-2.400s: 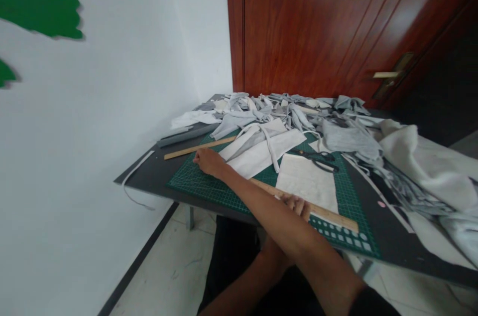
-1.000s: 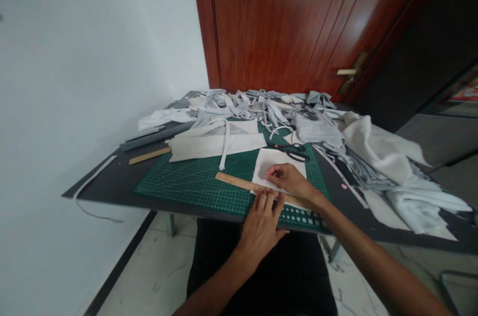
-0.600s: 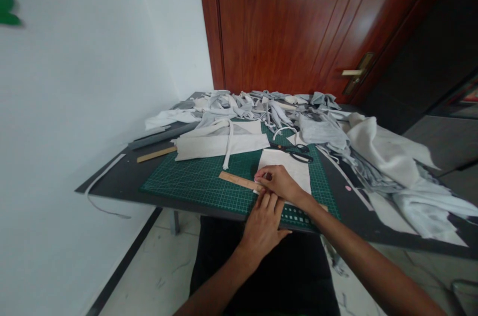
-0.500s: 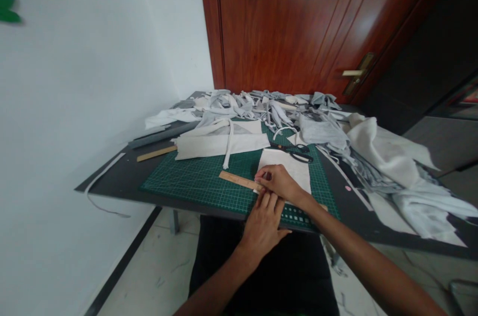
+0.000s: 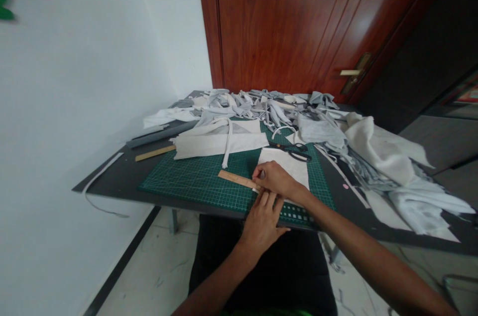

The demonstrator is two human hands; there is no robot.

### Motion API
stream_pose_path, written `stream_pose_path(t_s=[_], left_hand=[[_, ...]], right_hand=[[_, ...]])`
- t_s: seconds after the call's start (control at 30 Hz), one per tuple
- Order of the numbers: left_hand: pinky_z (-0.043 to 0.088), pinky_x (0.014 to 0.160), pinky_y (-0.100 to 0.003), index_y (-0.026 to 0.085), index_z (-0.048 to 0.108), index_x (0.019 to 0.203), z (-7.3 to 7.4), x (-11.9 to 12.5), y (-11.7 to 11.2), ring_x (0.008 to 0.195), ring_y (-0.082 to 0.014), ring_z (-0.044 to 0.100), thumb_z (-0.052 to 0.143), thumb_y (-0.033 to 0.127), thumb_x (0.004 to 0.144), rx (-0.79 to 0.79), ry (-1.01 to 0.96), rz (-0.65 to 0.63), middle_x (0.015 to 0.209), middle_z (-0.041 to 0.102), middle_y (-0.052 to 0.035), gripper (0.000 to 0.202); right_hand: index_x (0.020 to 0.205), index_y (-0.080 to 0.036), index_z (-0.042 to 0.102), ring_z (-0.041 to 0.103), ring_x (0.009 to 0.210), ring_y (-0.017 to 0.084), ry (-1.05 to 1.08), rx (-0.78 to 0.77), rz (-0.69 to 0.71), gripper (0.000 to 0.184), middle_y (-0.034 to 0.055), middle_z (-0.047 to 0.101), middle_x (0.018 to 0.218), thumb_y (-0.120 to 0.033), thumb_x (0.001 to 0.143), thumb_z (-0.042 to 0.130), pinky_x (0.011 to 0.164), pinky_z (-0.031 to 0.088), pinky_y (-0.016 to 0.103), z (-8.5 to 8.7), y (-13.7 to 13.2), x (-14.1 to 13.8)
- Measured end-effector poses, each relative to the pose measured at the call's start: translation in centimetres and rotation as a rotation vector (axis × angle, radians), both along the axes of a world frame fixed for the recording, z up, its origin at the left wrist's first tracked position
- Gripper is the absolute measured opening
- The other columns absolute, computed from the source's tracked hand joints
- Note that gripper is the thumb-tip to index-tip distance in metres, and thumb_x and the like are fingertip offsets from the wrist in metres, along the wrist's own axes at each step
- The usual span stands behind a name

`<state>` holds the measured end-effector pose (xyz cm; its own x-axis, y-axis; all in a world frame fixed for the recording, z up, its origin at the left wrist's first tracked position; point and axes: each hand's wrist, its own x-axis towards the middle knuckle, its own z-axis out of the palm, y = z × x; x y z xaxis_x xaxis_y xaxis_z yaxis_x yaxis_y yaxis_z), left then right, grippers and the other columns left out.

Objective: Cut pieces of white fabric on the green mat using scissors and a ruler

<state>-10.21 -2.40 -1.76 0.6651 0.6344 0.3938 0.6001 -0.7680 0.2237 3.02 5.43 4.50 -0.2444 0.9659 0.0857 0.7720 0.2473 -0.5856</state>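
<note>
A wooden ruler (image 5: 236,179) lies across the near part of a green cutting mat (image 5: 194,182), over the near edge of a white fabric rectangle (image 5: 288,161). My left hand (image 5: 263,220) rests on the ruler with its fingers stretched flat, holding nothing. Just beyond it, my right hand (image 5: 278,181) sits at the fabric's near left corner against the ruler's edge. Its fingers are pinched together, and whatever they hold is hidden.
Black scissors (image 5: 294,150) lie behind the white rectangle. Folded pale fabric (image 5: 220,142) and a second wooden ruler (image 5: 154,153) are at the mat's far left. Grey scraps (image 5: 269,105) cover the back of the dark table (image 5: 108,176), and white cloth (image 5: 392,156) lies at the right. A wooden door (image 5: 298,22) stands behind.
My right arm came back from reaching across to the far left, and its hand settled at the ruler on the white fabric. In the last half second it shifted slightly left along the ruler.
</note>
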Motion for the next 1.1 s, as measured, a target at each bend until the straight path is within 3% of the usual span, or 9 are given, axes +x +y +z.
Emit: stream_pose_path(t_s=[0.83, 1.1], left_hand=[[0.051, 0.11, -0.048, 0.02, 0.051, 0.14, 0.0, 0.1, 0.2, 0.131, -0.0336, 0.053, 0.093, 0.043, 0.068, -0.078, -0.03, -0.001, 0.133, 0.057, -0.0123, 0.086], [0.051, 0.111, -0.049, 0.017, 0.052, 0.14, 0.2, 0.1, 0.1, 0.134, -0.0368, 0.051, 0.096, 0.046, 0.062, -0.047, 0.009, 0.017, 0.136, 0.056, -0.0155, 0.095]], right_hand=[[0.076, -0.016, 0.078, 0.063, 0.059, 0.013, 0.072, -0.087, 0.013, 0.012, 0.0023, 0.074, 0.066, -0.016, 0.081, 0.067, 0.056, 0.042, 0.022, 0.7, -1.4, 2.0], [0.078, -0.015, 0.078, 0.064, 0.061, 0.014, 0.056, -0.08, 0.031, 0.013, 0.0025, 0.073, 0.066, -0.016, 0.083, 0.066, 0.06, 0.042, 0.022, 0.4, -2.0, 3.3]])
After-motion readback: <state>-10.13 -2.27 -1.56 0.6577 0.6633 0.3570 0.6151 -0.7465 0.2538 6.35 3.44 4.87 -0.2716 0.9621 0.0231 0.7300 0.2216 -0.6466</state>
